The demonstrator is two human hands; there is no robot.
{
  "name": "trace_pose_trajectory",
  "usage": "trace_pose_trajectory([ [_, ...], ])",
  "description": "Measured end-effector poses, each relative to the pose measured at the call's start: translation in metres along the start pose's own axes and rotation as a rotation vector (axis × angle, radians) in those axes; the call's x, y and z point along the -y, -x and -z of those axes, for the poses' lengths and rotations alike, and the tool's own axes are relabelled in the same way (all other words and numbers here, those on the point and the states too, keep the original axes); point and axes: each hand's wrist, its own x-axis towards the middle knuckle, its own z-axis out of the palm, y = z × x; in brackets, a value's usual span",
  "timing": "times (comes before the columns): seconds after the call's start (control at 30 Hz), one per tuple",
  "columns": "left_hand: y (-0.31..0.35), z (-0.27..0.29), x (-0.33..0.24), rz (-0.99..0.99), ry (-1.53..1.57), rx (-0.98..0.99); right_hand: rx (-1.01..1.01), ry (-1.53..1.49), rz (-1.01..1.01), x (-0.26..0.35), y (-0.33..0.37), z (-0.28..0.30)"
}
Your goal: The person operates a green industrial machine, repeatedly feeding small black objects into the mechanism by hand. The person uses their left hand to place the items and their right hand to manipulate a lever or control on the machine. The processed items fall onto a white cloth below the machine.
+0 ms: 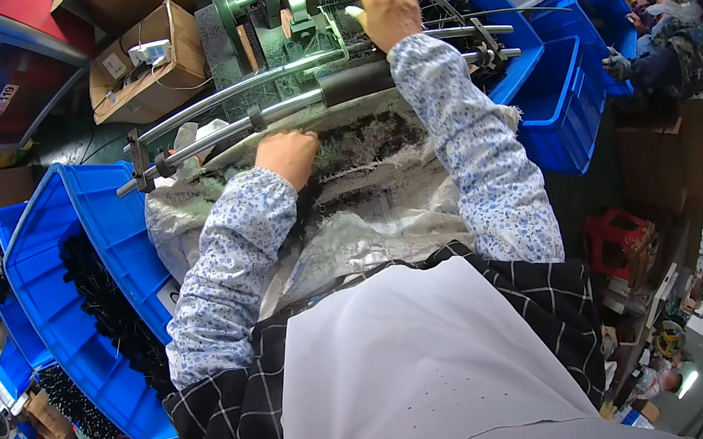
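Note:
My right hand (388,13) reaches to the right side of a green bench machine (295,8). White coverings show on its thumb and a fingertip, which close around a thin black brush (338,1) beside the machine's wheel. Lower down, my left hand (290,156) is curled over a dirty plastic sheet (355,242); whatever its fingers hold, if anything, is hidden. Two metal rails (219,136) run crosswise between my hands and the machine, with a dark sleeve on the nearer one. Dark bristle dust covers the sheet under them.
A blue bin (516,69) full of black brushes stands right of the machine, with another blue bin (562,108) beside it. Large blue bins (55,266) with black bristly pieces stand at left. An open carton (151,86) lies behind; a red stool (621,246) and another person (675,53) are at right.

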Motion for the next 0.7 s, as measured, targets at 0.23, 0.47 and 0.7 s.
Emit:
trace_pose_trajectory([
  [0.23, 0.024, 0.036, 0.005, -0.032, 0.181, -0.21, -0.136, -0.209, -0.018, -0.01, 0.013, -0.021],
  [0.47, 0.054, 0.071, 0.007, -0.115, 0.297, -0.425, -0.114, -0.158, -0.009, 0.053, 0.007, -0.012],
  [0.7, 0.065, 0.087, 0.01, -0.09, 0.561, -0.604, -0.073, -0.094, -0.026, 0.047, 0.007, -0.004],
])
